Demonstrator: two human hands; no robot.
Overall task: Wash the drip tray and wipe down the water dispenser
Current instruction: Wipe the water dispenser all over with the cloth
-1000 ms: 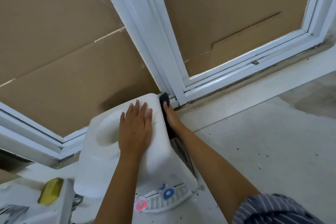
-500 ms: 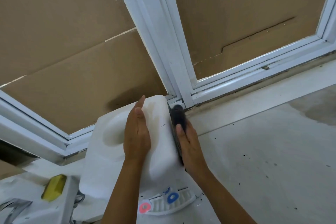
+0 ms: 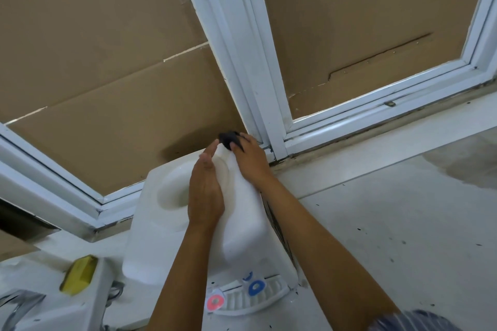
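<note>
Both hands worked the water dispenser [image 3: 242,223] at the table's back edge: my left hand [image 3: 205,196] braced flat, my right hand [image 3: 251,161] gripped a dark cloth [image 3: 228,138], and hard rubbing could have tipped it.

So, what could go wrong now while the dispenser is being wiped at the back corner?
1. The right hand holds the dark cloth at the dispenser back corner, close to the window frame; knuckles might scrape it.
2. The left hand only rests on top, so a hard push could shift the dispenser.
3. The drip tray sits loosely at the front and might be knocked off.
</note>
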